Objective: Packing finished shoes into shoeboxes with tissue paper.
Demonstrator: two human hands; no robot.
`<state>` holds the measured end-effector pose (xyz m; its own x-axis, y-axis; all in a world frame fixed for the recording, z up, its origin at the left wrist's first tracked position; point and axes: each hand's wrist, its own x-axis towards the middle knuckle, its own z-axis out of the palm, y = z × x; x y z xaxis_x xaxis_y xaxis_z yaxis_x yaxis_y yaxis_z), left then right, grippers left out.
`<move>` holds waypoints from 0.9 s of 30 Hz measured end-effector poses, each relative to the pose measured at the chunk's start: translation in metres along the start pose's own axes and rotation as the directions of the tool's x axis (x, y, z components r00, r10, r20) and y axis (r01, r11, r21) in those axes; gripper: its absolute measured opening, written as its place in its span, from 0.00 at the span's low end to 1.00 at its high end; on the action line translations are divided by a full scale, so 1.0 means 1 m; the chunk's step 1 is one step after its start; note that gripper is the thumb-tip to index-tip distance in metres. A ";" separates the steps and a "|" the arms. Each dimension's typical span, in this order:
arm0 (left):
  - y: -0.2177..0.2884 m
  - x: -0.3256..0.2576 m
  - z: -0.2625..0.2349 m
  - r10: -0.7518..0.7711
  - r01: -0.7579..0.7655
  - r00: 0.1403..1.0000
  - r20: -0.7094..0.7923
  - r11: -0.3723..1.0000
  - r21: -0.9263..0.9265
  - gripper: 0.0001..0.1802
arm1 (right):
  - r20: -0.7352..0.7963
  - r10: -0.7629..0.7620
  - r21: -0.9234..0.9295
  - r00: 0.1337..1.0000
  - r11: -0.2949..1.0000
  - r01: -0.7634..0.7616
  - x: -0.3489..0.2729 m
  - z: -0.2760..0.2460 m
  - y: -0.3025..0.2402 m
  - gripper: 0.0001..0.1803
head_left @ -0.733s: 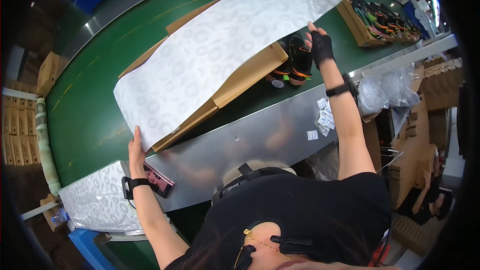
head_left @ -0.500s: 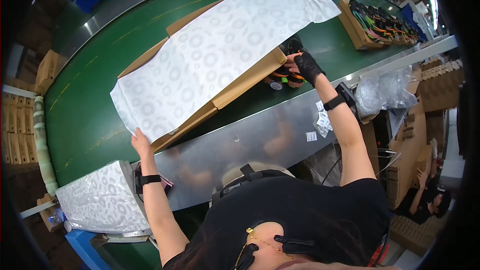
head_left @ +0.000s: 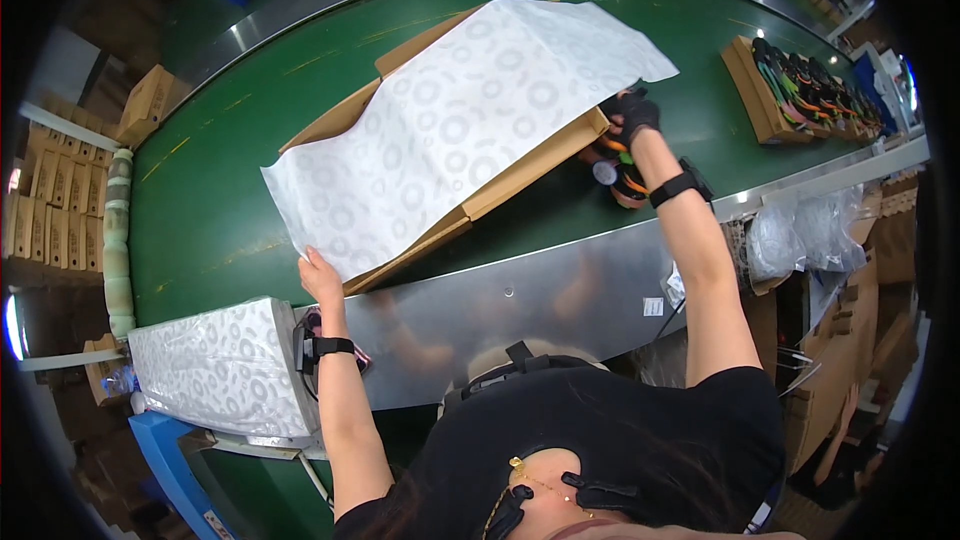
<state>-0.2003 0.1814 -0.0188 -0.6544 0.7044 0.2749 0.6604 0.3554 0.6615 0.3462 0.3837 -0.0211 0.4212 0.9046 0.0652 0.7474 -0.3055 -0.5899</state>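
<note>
My left hand [head_left: 320, 278] is bare and reaches up to the near left corner of the white patterned paper sheet [head_left: 450, 130], fingers lightly curled with the tips touching the paper's edge; whether I actually pinch it I cannot tell. My right hand [head_left: 636, 118] wears a dark fingerless glove and is closed around the far right corner of the sheet, where the paper meets the end of the open cardboard box [head_left: 520, 172]. The sheet lies draped over that box, covering nearly all of it, and the box sits slanted on the green conveyor belt [head_left: 230, 180].

Just beside my right wrist a dark shoe with orange trim [head_left: 618, 168] pokes out from under the box end. Farther right on the belt stands another cardboard box [head_left: 760, 95] filled with colourful shoes. A stack of the same patterned paper [head_left: 220, 365] rests at my lower left, just beside my left forearm. A metal side panel [head_left: 540, 290] runs between me and the belt.

The paper hides the box contents, and the shoe is mostly covered.
</note>
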 end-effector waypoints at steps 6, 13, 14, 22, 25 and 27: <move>0.003 -0.003 -0.006 -0.020 0.021 0.996 -0.088 1.000 0.010 0.19 | 0.406 0.425 0.772 0.809 0.315 -0.553 0.011 -0.150 -0.023 0.08; -0.001 0.001 -0.004 -0.020 0.021 0.994 -0.110 1.000 0.008 0.19 | 0.071 0.606 0.803 0.792 0.436 -0.406 0.039 -0.266 0.121 0.13; 0.000 0.001 -0.007 -0.024 0.024 0.996 -0.085 1.000 -0.002 0.19 | 0.012 0.620 0.815 0.785 0.449 -0.367 0.043 -0.279 0.144 0.11; 0.007 -0.010 -0.007 -0.065 0.058 0.993 -0.099 0.996 -0.068 0.18 | -0.228 0.377 0.914 0.898 0.401 0.064 -0.054 -0.299 0.021 0.22; 0.013 -0.012 -0.004 -0.117 0.109 0.992 -0.053 0.986 -0.123 0.19 | 0.144 0.064 0.975 0.988 0.161 -0.152 -0.069 -0.263 -0.057 0.20; 0.022 -0.009 -0.011 -0.160 0.151 0.987 -0.029 0.969 -0.197 0.19 | 0.049 -0.433 0.855 0.900 0.484 0.186 -0.078 -0.205 -0.101 0.21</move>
<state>-0.1837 0.1761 0.0010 -0.7620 0.6203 0.1857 0.4680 0.3294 0.8200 0.3436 0.2828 0.1986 0.0301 0.9611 0.2747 0.0006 0.2748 -0.9615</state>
